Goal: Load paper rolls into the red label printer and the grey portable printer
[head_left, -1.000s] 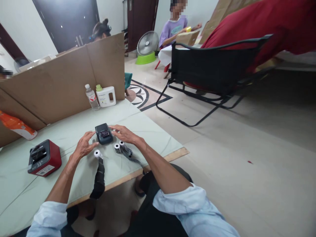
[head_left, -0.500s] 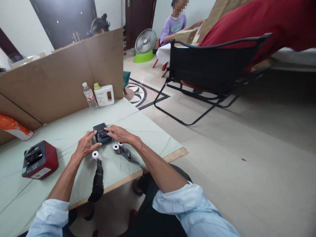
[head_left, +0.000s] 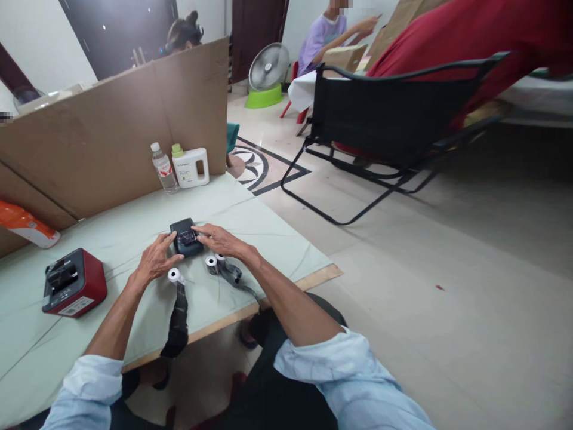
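A small dark blue-grey label printer sits on the pale green table. My left hand grips its near left side with curled fingers. My right hand lies over its right side, fingertips on the open top. Just in front lie a white paper roll trailing a dark strip over the table edge, and two more small rolls with a dark strip beside my right wrist.
A red printer stands at the left. A water bottle and a white jug stand at the back by a cardboard screen. An orange packet lies far left. A black folding chair stands on the floor; people sit behind.
Both hands have closed in on the small printer, the right fingertips now on its top. The camera view has shifted slightly.
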{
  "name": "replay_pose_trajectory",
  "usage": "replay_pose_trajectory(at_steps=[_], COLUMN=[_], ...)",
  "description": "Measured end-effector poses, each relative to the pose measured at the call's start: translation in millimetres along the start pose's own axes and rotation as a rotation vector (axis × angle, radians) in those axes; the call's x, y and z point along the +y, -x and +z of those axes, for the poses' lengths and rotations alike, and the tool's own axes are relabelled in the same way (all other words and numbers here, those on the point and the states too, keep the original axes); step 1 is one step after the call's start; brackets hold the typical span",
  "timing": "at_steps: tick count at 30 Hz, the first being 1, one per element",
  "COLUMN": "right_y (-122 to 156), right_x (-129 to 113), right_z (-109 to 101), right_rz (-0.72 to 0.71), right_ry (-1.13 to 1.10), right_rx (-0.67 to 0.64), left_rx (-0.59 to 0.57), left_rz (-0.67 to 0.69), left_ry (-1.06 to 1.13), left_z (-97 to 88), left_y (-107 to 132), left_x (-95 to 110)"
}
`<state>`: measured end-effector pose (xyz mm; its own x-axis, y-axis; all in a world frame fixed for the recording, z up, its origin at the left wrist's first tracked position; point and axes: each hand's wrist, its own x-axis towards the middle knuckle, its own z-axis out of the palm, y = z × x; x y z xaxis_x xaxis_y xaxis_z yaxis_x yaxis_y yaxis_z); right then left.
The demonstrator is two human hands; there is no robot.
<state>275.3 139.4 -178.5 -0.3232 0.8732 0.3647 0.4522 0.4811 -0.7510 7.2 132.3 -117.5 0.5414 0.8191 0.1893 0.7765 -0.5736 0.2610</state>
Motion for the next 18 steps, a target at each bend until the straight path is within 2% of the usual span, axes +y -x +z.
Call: replay_pose_trajectory(at_steps=[4,7,10,14,18], right_y=[4,5,5,4,5], right_x=[-10,-16,-19,-21,-21], right_z=[-10,-16,-18,-17,-17], right_rz=[0.084,0.135,0.159,0.149,0.141], right_ry=[-0.104,-0.160,-0.200,-0.211,-0.206], right_rx=[0.110,0.193,0.228,0.228,0.231], left_rx=[0.037,0.084,0.053,-0.053,-0.096], left_rz=[-0.037,-0.104,-0.131,-0.129,-0.127], left_ry=[0.205,0.303,0.358,0.376,0.390], left_z=[-22.4,-43.1,-54.6,-47.3,-29.3], left_y=[14,36,60,78,80], left_x=[5,16,32,46,47])
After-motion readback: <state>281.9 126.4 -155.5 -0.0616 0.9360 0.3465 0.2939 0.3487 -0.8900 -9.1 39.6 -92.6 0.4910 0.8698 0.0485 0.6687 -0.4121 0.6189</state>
